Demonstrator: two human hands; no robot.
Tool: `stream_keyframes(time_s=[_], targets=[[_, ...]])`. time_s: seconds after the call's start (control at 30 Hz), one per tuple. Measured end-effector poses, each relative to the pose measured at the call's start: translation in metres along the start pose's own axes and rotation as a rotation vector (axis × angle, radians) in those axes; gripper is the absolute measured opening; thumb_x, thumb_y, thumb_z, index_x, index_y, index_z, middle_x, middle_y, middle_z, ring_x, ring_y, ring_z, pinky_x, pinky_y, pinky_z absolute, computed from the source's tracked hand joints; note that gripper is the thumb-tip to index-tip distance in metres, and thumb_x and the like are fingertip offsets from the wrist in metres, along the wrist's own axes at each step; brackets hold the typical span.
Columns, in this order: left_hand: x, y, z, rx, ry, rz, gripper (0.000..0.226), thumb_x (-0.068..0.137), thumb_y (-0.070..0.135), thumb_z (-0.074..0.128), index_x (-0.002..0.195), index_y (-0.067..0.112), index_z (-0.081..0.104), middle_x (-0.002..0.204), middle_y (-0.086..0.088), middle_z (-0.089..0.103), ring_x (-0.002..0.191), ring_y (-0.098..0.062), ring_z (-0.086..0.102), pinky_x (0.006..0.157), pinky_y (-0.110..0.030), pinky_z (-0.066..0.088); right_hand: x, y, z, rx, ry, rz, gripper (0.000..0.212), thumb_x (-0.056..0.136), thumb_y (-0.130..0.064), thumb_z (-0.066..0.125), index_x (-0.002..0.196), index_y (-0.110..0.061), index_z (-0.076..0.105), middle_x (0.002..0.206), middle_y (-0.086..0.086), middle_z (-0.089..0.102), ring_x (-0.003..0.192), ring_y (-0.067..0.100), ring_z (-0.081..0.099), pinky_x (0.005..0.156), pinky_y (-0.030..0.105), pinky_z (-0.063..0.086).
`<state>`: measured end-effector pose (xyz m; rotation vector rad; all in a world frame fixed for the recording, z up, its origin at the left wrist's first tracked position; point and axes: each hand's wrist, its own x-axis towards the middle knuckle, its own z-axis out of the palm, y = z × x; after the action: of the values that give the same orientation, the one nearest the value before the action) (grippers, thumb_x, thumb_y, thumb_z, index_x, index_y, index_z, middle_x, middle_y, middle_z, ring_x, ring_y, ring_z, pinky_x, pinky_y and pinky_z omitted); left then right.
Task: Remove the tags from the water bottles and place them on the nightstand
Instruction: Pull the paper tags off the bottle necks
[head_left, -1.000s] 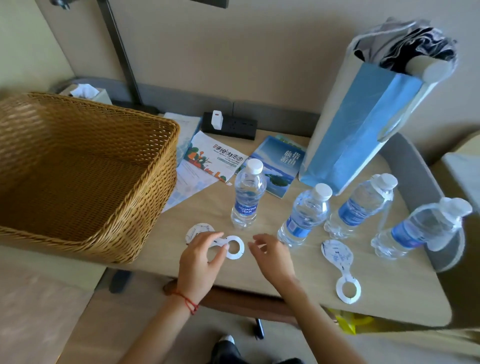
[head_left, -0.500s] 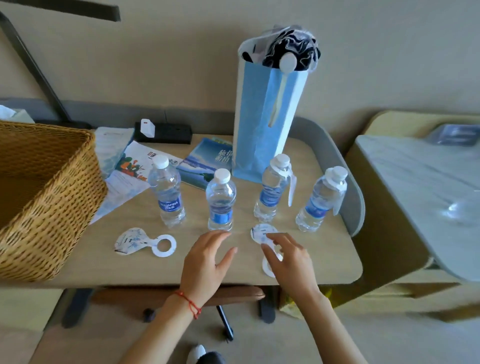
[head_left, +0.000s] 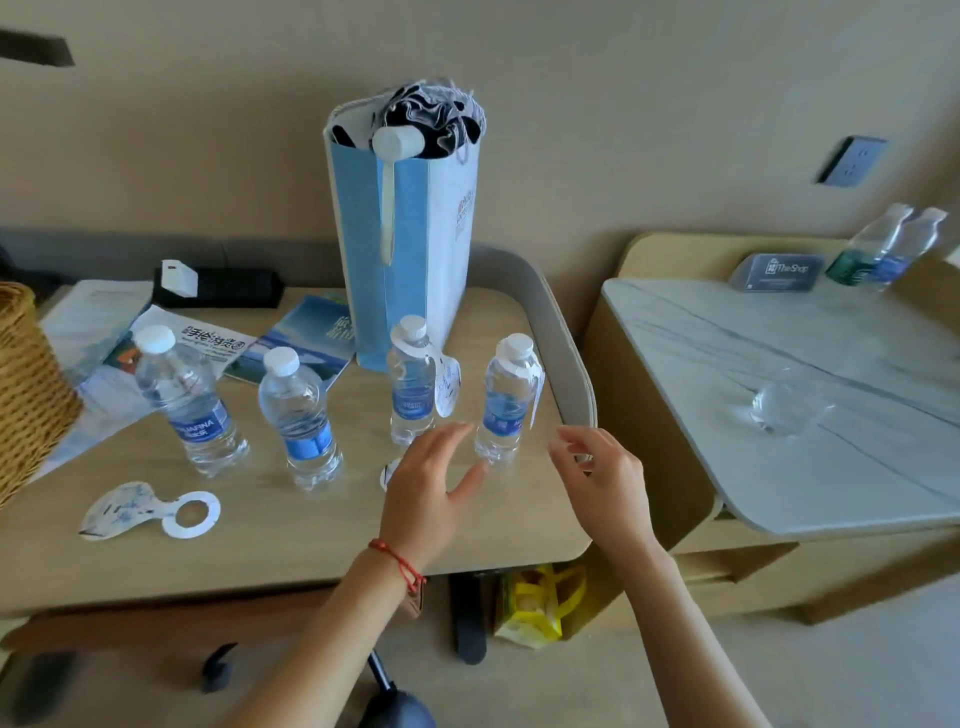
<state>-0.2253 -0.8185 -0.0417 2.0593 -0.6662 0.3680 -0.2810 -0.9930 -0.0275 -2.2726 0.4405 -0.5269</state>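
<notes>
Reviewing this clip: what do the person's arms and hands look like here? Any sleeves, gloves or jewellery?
Both forearms are bare as far as the frame shows; no sleeves are in view. The left hand and right hand are ungloved, and I see no rings. The only thing worn is a thin red string bracelet around the left wrist. The right wrist carries nothing.

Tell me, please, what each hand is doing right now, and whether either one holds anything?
Left hand: open, fingers spread, holding nothing, hovering in front of the bottles.
Right hand: open, fingers loosely curled, holding nothing.
</notes>
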Motion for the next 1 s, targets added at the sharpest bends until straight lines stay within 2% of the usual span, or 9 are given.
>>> stream_keyframes(time_s=[0.13,0.33,0.47,0.57,0.73,0.83,0.9,1.0], targets=[[0.023,-0.002,0.011,-0.022,-0.001,0.014,0.038,0.075,0.01,0.072,0.11,0.001,0.061,0.107,-0.014,0.066,0.101,-0.025,0.062,0.087,-0.017,0.038,0.025,0.005,0.001,0.015,0.02,0.016,0.026,0.088,-0.03,0.059,0.11,-0.018,0.065,0.099,-0.01,0.062,0.088,0.006,0.059,0.075,0.028,0.053],[0.06,-0.018,0.039,-0.106,-0.002,-0.027,0.041,0.079,0.013,0.068,0.116,0.0,0.056,0.113,-0.016,0.064,0.104,-0.019,0.055,0.089,-0.013,0.035,0.073,0.007,0.013,0.056,0.074,0.018,0.022,0.087,-0.031,0.06,0.102,-0.018,0.068,0.088,-0.016,0.059,0.079,-0.003,0.056,0.067,0.015,0.044],[0.074,-0.03,0.057,-0.16,-0.029,-0.075,0.045,0.083,0.021,0.064,0.124,0.006,0.051,0.12,-0.006,0.059,0.109,-0.012,0.05,0.09,-0.001,0.028,0.104,0.011,0.02,0.07,0.082,0.028,0.02,0.088,-0.029,0.059,0.101,-0.018,0.068,0.089,-0.017,0.059,0.077,-0.009,0.054,0.064,0.009,0.04],[0.081,-0.034,0.065,-0.186,-0.027,-0.093,0.047,0.081,0.025,0.063,0.124,0.008,0.051,0.115,0.006,0.053,0.107,-0.004,0.047,0.087,0.006,0.025,0.123,0.014,0.026,0.105,0.004,0.019,0.019,0.088,-0.029,0.058,0.1,-0.019,0.069,0.089,-0.015,0.061,0.08,-0.009,0.056,0.066,0.011,0.042],[0.088,-0.036,0.078,-0.217,-0.027,-0.134,0.049,0.08,0.02,0.068,0.124,0.013,0.049,0.114,0.006,0.054,0.104,-0.01,0.053,0.087,0.001,0.032,0.15,0.018,0.033,0.184,-0.229,0.05,0.019,0.09,-0.024,0.056,0.099,-0.017,0.07,0.088,-0.012,0.065,0.082,0.002,0.061,0.075,0.021,0.049],[0.087,-0.035,0.083,-0.252,0.013,-0.163,0.052,0.079,0.02,0.069,0.124,0.027,0.044,0.115,0.012,0.054,0.106,-0.004,0.052,0.088,-0.003,0.036,0.158,0.022,0.035,0.242,-0.328,0.053,0.017,0.088,-0.023,0.058,0.095,-0.016,0.072,0.086,-0.009,0.068,0.083,0.008,0.064,0.076,0.026,0.053],[0.086,-0.035,0.085,-0.257,0.028,-0.17,0.053,0.079,0.02,0.069,0.122,0.033,0.041,0.115,0.018,0.052,0.107,0.003,0.05,0.088,-0.003,0.037,0.162,0.021,0.033,0.322,-0.368,0.067,0.013,0.087,-0.019,0.061,0.091,-0.014,0.072,0.084,-0.005,0.07,0.08,0.008,0.065,0.075,0.026,0.053],[0.085,-0.035,0.088,-0.237,0.049,-0.199,0.053,0.078,0.02,0.07,0.123,0.03,0.042,0.116,0.012,0.055,0.106,0.002,0.05,0.089,-0.007,0.039,0.166,0.019,0.03,0.442,-0.402,0.073,0.012,0.087,-0.01,0.06,0.079,-0.012,0.07,0.074,-0.003,0.068,0.069,0.003,0.061,0.069,0.021,0.051]])
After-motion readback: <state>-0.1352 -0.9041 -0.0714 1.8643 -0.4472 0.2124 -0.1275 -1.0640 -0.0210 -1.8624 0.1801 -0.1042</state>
